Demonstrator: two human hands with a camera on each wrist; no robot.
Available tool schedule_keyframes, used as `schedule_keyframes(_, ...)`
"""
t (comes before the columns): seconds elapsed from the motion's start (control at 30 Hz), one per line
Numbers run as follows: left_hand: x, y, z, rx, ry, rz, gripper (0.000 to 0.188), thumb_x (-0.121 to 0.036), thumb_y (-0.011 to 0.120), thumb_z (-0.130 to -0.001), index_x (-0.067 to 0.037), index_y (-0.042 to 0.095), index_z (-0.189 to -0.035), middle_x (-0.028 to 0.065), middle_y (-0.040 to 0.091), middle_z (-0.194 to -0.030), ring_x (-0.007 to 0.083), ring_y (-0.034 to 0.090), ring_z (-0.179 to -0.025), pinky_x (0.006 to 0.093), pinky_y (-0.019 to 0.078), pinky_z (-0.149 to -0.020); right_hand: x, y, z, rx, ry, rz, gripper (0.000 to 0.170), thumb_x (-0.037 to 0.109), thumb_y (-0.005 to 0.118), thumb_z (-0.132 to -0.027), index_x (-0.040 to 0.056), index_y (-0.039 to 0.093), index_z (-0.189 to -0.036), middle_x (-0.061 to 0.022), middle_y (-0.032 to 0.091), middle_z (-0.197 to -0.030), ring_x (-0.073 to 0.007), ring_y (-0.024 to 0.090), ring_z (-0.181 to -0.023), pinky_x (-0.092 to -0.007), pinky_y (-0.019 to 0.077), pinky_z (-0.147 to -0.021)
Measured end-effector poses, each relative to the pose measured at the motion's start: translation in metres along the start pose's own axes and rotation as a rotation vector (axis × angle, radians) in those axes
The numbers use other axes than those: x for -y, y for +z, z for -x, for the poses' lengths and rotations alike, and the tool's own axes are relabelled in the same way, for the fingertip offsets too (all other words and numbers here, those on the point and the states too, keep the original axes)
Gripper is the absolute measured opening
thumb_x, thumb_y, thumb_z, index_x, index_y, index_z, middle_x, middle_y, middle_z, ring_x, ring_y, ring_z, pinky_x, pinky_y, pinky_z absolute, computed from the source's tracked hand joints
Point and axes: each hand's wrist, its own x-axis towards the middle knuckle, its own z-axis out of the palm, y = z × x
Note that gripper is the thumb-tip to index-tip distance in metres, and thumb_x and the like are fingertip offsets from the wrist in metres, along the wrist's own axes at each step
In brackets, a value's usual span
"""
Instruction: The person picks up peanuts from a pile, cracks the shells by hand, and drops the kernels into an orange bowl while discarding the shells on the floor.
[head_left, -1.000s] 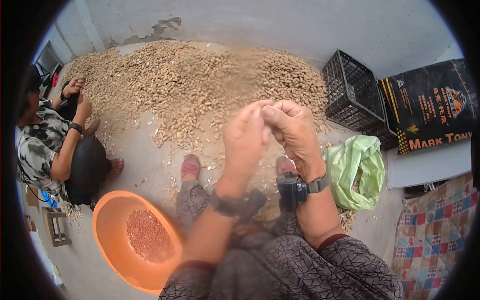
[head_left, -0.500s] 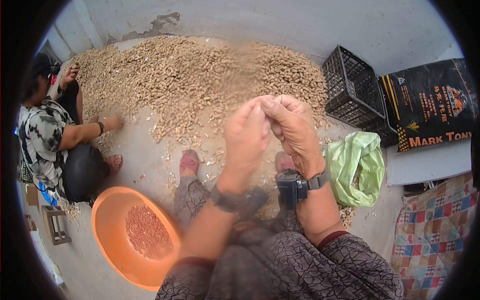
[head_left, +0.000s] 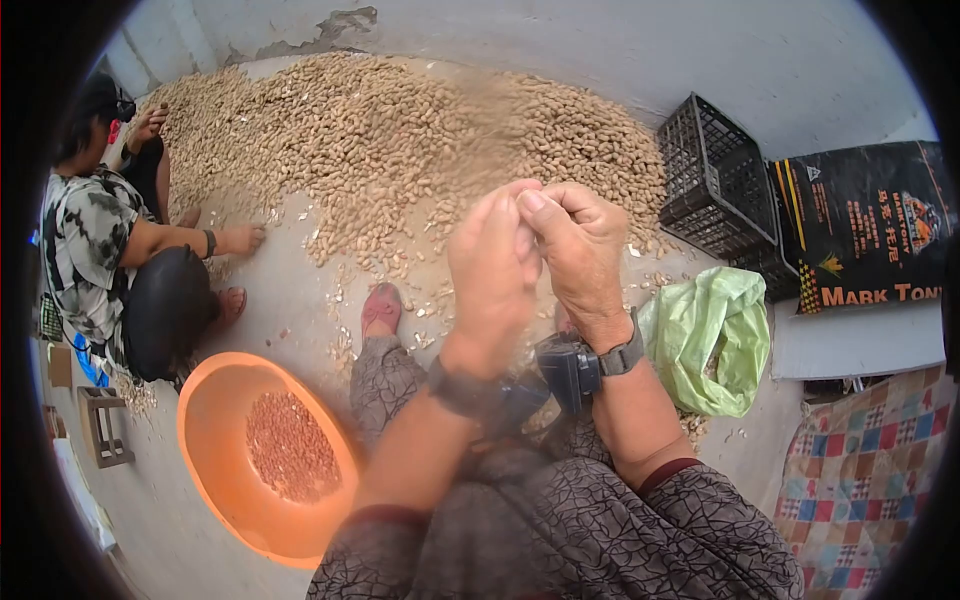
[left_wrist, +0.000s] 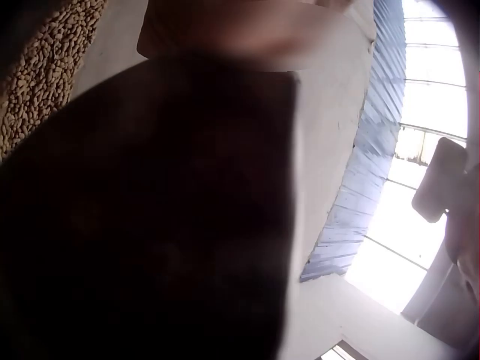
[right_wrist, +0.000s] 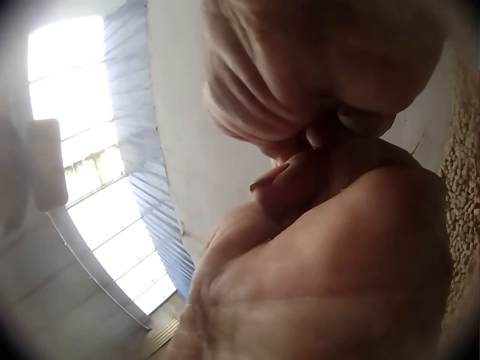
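Note:
In the head view, my left hand (head_left: 490,275) and right hand (head_left: 585,255) meet fingertip to fingertip over the floor in front of me. Their fingers are curled, and both pinch a peanut that the thumbs and fingertips hide almost wholly. The right wrist view has the two hands pressed close together, the right palm (right_wrist: 322,277) large below. A dark shape blocks most of the left wrist view, with part of a hand (left_wrist: 225,30) at its top. Beyond the hands spreads a large heap of unshelled peanuts (head_left: 380,140).
An orange basin (head_left: 215,430) holding reddish shelled kernels (head_left: 290,445) stands at left. To the right are a green bag (head_left: 690,340), black crate (head_left: 712,180) and black printed sack (head_left: 870,230). Another person (head_left: 95,225) sits at the heap's left. Shell bits litter the floor.
My hands stay joined at the fingertips, slightly higher in view. The other person's hands have separated: one has come down near the floor by the heap.

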Motion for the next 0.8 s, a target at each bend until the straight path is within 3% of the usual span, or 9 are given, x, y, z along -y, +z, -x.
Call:
schedule_keyframes(0.13, -0.006, -0.006, -0.005, 0.052, -0.053, 0.131, 0.022, -0.017, 0.045, -0.094, 0.001, 0.056, -0.099, -0.0036, 0.046, -0.067, 0.0019, 0.037, -0.050, 0.0177, 0.0284, -0.040, -0.005, 0.002, 0.001, -0.019, 0.008, -0.068, 0.018, 0.000, 0.052, -0.086, -0.0059, 0.058, -0.070, -0.0106, 0.060, -0.059, -0.0102, 0.051, -0.039, -0.0217, 0.0393, -0.036)
schedule_keyframes(0.2, -0.009, -0.005, -0.006, 0.101, -0.129, 0.164, 0.020, -0.018, 0.042, -0.096, -0.002, 0.052, -0.102, -0.0027, 0.043, -0.057, 0.0062, 0.036, -0.039, 0.0171, 0.0304, -0.037, -0.005, 0.001, 0.002, 0.002, -0.022, -0.075, 0.016, 0.000, 0.051, -0.086, -0.0062, 0.058, -0.072, -0.0114, 0.060, -0.060, -0.0108, 0.051, -0.040, -0.0218, 0.0397, -0.036)
schedule_keyframes(0.27, -0.010, -0.005, -0.005, 0.106, -0.138, 0.161, 0.021, -0.019, 0.041, -0.097, -0.003, 0.052, -0.102, -0.0030, 0.042, -0.057, 0.0061, 0.035, -0.038, 0.0173, 0.0297, -0.036, 0.000, -0.001, 0.003, 0.020, 0.091, -0.203, 0.012, 0.001, 0.050, -0.086, -0.0073, 0.058, -0.081, -0.0129, 0.062, -0.063, -0.0122, 0.053, -0.040, -0.0220, 0.0410, -0.037)
schedule_keyframes(0.4, -0.012, -0.001, -0.004, 0.158, -0.147, 0.140, 0.023, -0.021, 0.038, -0.098, -0.003, 0.052, -0.102, -0.0034, 0.040, -0.056, 0.0058, 0.033, -0.037, 0.0179, 0.0282, -0.036, 0.009, -0.012, 0.000, 0.063, 0.140, -0.336, 0.011, 0.001, 0.051, -0.086, -0.0077, 0.057, -0.088, -0.0138, 0.063, -0.066, -0.0134, 0.055, -0.043, -0.0216, 0.0432, -0.041)
schedule_keyframes(0.47, -0.014, 0.001, -0.004, 0.171, -0.169, 0.160, 0.023, -0.021, 0.037, -0.098, -0.004, 0.052, -0.102, -0.0033, 0.040, -0.056, 0.0059, 0.033, -0.037, 0.0179, 0.0281, -0.036, 0.012, -0.017, -0.001, 0.118, 0.167, -0.271, 0.016, 0.002, 0.052, -0.086, -0.0087, 0.057, -0.096, -0.0124, 0.063, -0.067, -0.0140, 0.057, -0.047, -0.0213, 0.0449, -0.046)
schedule_keyframes(0.63, -0.005, -0.004, -0.005, 0.188, -0.214, 0.245, 0.027, -0.023, 0.040, -0.097, -0.001, 0.052, -0.106, -0.0027, 0.041, -0.057, 0.0056, 0.033, -0.039, 0.0190, 0.0283, -0.036, 0.012, -0.025, -0.007, 0.141, 0.186, -0.125, 0.018, 0.004, 0.056, -0.083, -0.0067, 0.062, -0.096, -0.0097, 0.064, -0.067, -0.0120, 0.061, -0.057, -0.0197, 0.0466, -0.051)
schedule_keyframes(0.7, -0.001, -0.004, -0.005, 0.172, -0.263, 0.181, 0.023, -0.025, 0.038, -0.099, -0.007, 0.052, -0.099, -0.0032, 0.043, -0.056, 0.0052, 0.034, -0.038, 0.0169, 0.0288, -0.036, 0.008, -0.029, -0.008, 0.127, 0.183, -0.011, 0.018, 0.005, 0.057, -0.083, -0.0061, 0.063, -0.095, -0.0087, 0.064, -0.067, -0.0111, 0.062, -0.060, -0.0194, 0.0471, -0.052)
schedule_keyframes(0.8, 0.001, -0.002, -0.006, 0.134, -0.259, 0.082, 0.023, -0.026, 0.040, -0.098, -0.008, 0.053, -0.091, -0.0035, 0.044, -0.057, 0.0050, 0.036, -0.039, 0.0171, 0.0294, -0.036, 0.007, -0.031, -0.006, 0.049, 0.072, 0.219, 0.013, 0.004, 0.059, -0.081, -0.0059, 0.064, -0.087, -0.0084, 0.064, -0.066, -0.0095, 0.063, -0.063, -0.0196, 0.0483, -0.054)
